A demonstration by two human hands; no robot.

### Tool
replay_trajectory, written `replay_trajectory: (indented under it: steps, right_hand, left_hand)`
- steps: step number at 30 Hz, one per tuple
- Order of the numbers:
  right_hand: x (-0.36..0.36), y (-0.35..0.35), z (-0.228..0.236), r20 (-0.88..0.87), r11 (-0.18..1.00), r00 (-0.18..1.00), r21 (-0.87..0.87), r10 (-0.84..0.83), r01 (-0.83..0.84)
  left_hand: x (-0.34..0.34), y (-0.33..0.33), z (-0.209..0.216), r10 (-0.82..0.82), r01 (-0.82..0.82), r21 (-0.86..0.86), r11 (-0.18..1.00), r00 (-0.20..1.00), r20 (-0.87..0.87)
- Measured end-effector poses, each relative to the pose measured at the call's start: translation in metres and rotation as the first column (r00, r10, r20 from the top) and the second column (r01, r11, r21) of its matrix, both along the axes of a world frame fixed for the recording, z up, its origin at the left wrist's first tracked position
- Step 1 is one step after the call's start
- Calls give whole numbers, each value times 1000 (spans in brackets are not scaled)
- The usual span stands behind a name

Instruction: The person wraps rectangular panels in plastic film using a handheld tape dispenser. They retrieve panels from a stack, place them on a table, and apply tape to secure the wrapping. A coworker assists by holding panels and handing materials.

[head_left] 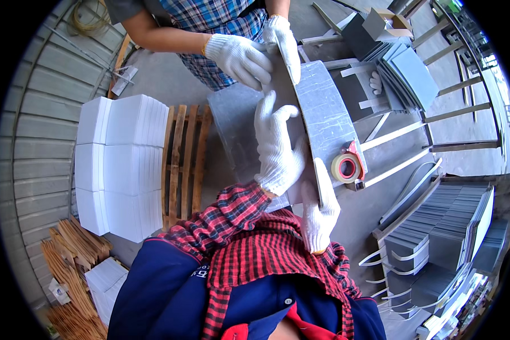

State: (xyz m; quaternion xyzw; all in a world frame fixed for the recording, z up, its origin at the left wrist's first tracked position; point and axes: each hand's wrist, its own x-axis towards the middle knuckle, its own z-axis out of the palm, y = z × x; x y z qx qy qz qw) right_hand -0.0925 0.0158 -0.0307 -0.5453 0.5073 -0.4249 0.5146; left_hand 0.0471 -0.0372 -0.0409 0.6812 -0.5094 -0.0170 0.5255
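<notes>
1. White stacked boards (pixel 133 164), well left of the grip, beside a wooden pallet (pixel 181 170); the neat piling probably keeps their edges aligned.
2. A co-worker's gloved hands (pixel 241 59), beyond the grip at the far end of the panel, probably supporting that end.
3. Left hand (pixel 280 150), gloved, fingers spread and not closed around anything, laid against the panel's left face, apparently to steady it.
4. Panel (pixel 283 93), between the hands and over the table: thin, flat, grey-brown, raised steeply on edge. Whether its lower edge touches the table cannot be told.
5. Right hand (pixel 320 209), gloved, closed over the panel's near end, thumb and fingers on opposite faces, presumably to keep it upright.
6. Table (pixel 326 96), grey and scuffed, with a tape dispenser (pixel 348 167) just right of the grip, seemingly kept within reach.
</notes>
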Motion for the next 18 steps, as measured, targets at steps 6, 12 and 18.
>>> replay_trajectory:
  steps: [6,12,18]
  right_hand:
    - [7,-4,11,-436,860,900,-468,-26,-202]
    - [24,6,39,-690,822,724,-430,-32,-373]
    - [31,18,17,-740,692,628,-585,-241,-423]
  left_hand:
    - [1,-1,-21,-141,-3,-208,978,723,-676]
    - [2,6,-19,-247,-90,-346,934,540,-805]
    - [52,1,24,-544,642,-210,737,748,380]
